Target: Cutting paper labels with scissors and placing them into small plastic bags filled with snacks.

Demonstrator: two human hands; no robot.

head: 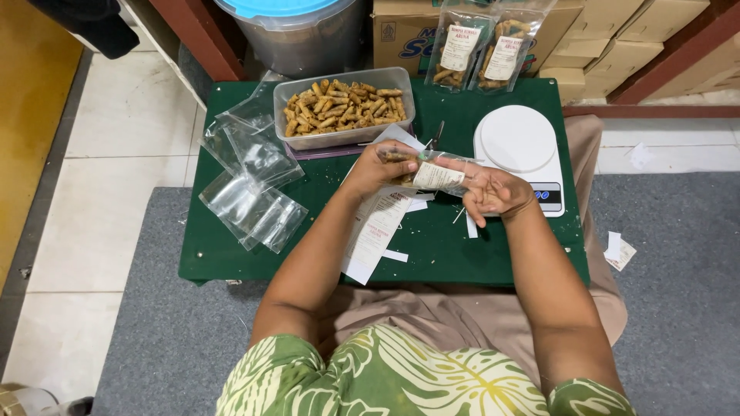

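Pouch [433,174], clear plastic with a white label, lies sideways between both hands above the middle of a low green bench [324,239], seen from the head camera looking down. Left hand [383,163] has its fingers closed on the pouch's open end, with a brown snack stick at the fingertips. Right hand [493,191] supports the other end, its fingers curled loosely around the plastic. A clear tub [344,108] of the same sticks sits just behind the hands, empty pouches [250,181] lie to the left, a white scale [520,150] to the right, and two filled pouches [484,46] stand at the back. Filling looks to be the step in hand; feeding sticks in calls for the mouth held open and steady.
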